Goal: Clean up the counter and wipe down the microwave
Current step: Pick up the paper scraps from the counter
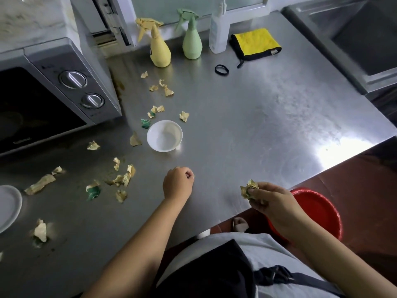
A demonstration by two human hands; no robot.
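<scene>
Crumpled gold paper scraps [122, 179] litter steel table [268, 117], most between grey microwave [53, 91] and white bowl [164, 135]. Step: debris pickup, microwave wipe not started. Right hand [272, 203] fingers pinch scrap wad [249, 188] beside red bin [318, 211]; drop there next, likely. Left hand [178, 183] curled, nothing visibly held, near bowl. Yellow cloth [255, 44], spray bottles behind bowl.

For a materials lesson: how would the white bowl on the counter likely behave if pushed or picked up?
The white bowl looks rigid and smooth, so it would probably slide on the steel counter. It appears empty, so likely light. If ceramic, it could chip.
</scene>
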